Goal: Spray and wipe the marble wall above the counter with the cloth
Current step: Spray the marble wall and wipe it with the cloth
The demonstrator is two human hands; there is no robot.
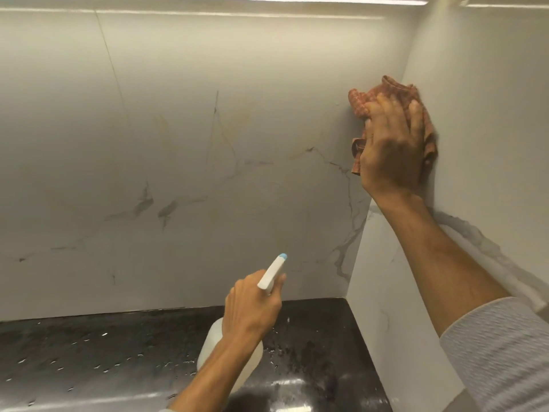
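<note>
Now, where was the cloth (389, 93) at the time of inspection? the senior inspector asked.

High in the corner, the junior answered, where the marble wall (178, 144) met the side wall (481, 99). It was bunched under the right hand (392, 150), whose fingers lay straight and slightly spread, pressing it to the stone. Which of the two faces took most of the pressure could not be determined.

And the left hand (252, 307)?

Curled round the neck of the spray bottle (271, 273), held above the counter (89, 352), nozzle aimed at the lower wall. Whether a finger sat on the trigger could not be told. Droplets lay on the counter.

Your assessment of how the cloth would handle?

Soft, light and limp, in my judgement. Loose folds stuck out past the palm above and to the left, so it would bunch and creep rather than keep a shape. It wanted a flat palm over its middle, with the stray edges gathered in, to give a broad wiping face. If damp, it would likely drag a little on polished stone.

And the bottle?

Stiff plastic. Its weight depended on the fill, which was not readable. The neck was the proper place to hold it, though a wet hand could slip there.

The wall itself?

Hard and smooth. I judged that firm pressure would do it no harm.
</note>
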